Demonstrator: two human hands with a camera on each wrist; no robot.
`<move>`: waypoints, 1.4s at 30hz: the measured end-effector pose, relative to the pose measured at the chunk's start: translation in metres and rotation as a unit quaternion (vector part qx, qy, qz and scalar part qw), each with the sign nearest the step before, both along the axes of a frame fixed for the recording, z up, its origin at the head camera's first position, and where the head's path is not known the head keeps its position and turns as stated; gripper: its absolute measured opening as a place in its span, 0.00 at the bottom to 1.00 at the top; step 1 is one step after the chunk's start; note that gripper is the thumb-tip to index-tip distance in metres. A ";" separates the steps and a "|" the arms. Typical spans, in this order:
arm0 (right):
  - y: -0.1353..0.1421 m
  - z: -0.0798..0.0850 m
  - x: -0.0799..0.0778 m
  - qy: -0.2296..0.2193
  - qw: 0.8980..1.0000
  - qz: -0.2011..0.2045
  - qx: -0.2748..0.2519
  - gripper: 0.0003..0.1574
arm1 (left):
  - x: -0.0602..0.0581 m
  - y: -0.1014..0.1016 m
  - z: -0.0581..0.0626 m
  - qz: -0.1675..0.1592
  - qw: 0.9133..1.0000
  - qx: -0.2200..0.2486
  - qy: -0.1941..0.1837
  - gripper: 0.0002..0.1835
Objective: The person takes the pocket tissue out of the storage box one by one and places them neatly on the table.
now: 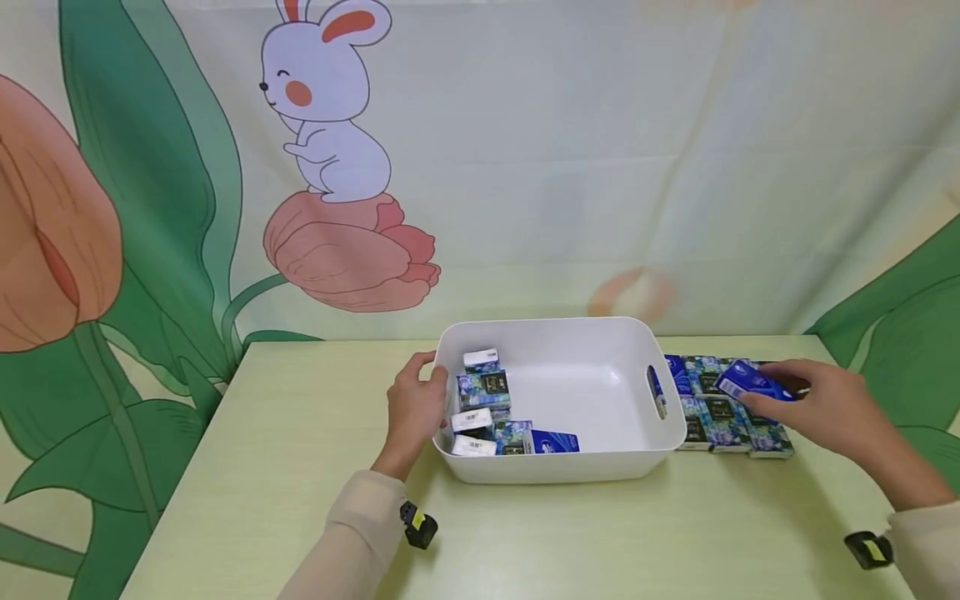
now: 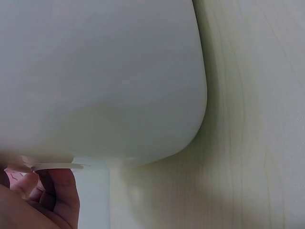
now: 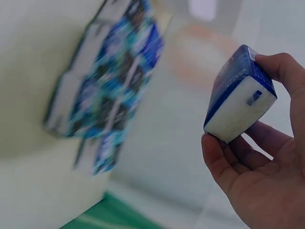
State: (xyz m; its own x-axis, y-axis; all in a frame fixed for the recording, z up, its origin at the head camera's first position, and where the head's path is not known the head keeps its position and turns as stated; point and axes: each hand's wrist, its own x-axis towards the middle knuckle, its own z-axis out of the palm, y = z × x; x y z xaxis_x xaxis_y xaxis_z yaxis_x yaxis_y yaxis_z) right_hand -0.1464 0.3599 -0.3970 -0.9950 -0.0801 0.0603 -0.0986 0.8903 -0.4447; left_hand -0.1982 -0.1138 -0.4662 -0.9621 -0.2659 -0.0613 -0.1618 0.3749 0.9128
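A white plastic bin (image 1: 577, 383) stands on the table. My left hand (image 1: 417, 402) grips its left end; in the left wrist view, the curled fingers (image 2: 64, 191) hold the bin wall at the handle. Between the thumb and fingers of my right hand (image 1: 828, 404) is a small blue and white tissue pack (image 3: 240, 95), lifted above rows of packs right of the bin. Those packs (image 1: 720, 421) have blue-green floral wrappers, with a plain blue one among them. Inside the bin, several floral packs (image 1: 483, 390) and a blue pack (image 1: 555, 442) lie along the left and front.
The pale wooden table (image 1: 300, 433) reaches back to a printed cloth (image 1: 540, 167) with a rabbit and tulips. An oval handle hole (image 1: 656, 392) opens in the bin's right wall, close beside the rows of packs.
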 end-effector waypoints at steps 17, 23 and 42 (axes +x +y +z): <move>0.079 -0.094 0.011 -0.084 0.973 -0.212 0.046 0.59 | 0.000 0.003 0.002 -0.003 1.000 0.005 0.008 0.20; 0.069 -0.101 0.011 -0.083 0.968 -0.236 0.024 0.59 | 0.001 0.001 0.002 0.002 1.000 0.008 0.011 0.19; -0.042 -0.011 0.001 0.078 0.995 -0.018 -0.057 0.39 | 0.001 0.001 -0.001 0.001 1.000 0.007 0.009 0.19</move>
